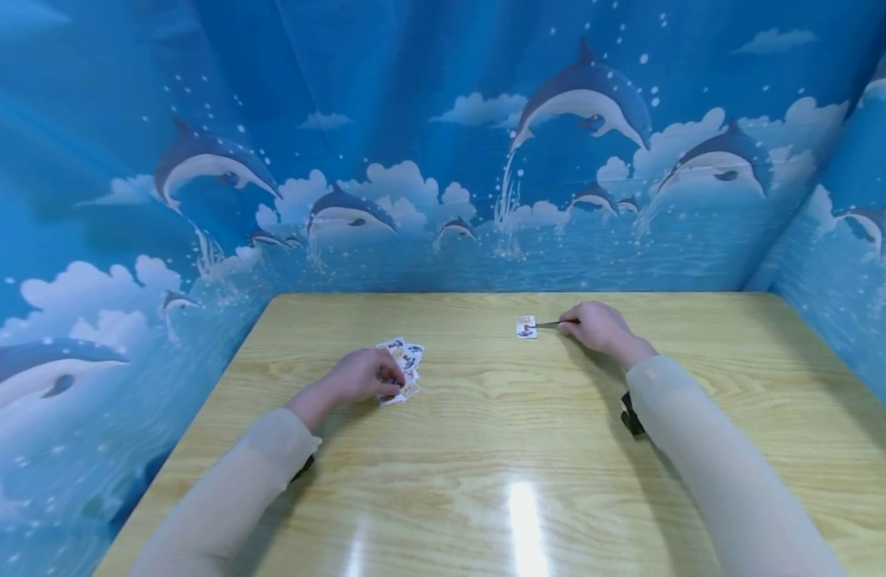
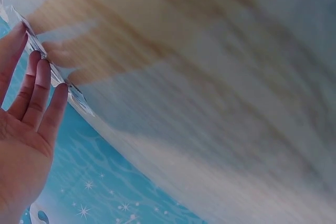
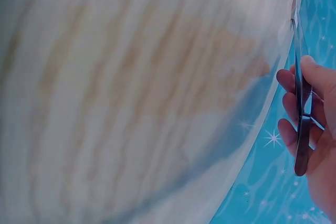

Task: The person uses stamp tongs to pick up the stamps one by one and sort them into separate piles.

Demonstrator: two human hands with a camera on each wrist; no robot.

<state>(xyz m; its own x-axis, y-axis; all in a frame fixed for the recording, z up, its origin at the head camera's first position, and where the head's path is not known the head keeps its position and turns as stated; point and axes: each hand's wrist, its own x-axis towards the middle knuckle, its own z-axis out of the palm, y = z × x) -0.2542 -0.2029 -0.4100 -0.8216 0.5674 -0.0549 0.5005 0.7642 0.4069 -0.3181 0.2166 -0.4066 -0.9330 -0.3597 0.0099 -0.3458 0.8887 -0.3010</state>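
Note:
Tweezers of dark metal are gripped between the thumb and fingers of my right hand. Their tips reach left onto a small square picture card, which lies on the table's far part; whether they pinch it cannot be told. To the left, my left hand rests its fingertips on a loose, overlapping pile of similar cards. In the left wrist view its fingers stretch out rather straight and touch the cards from above. The hand hides part of the pile.
Pale wood-grain table lies under both hands, with light glare near its front. A blue curtain printed with dolphins and clouds stands behind the table's far edge and along its sides.

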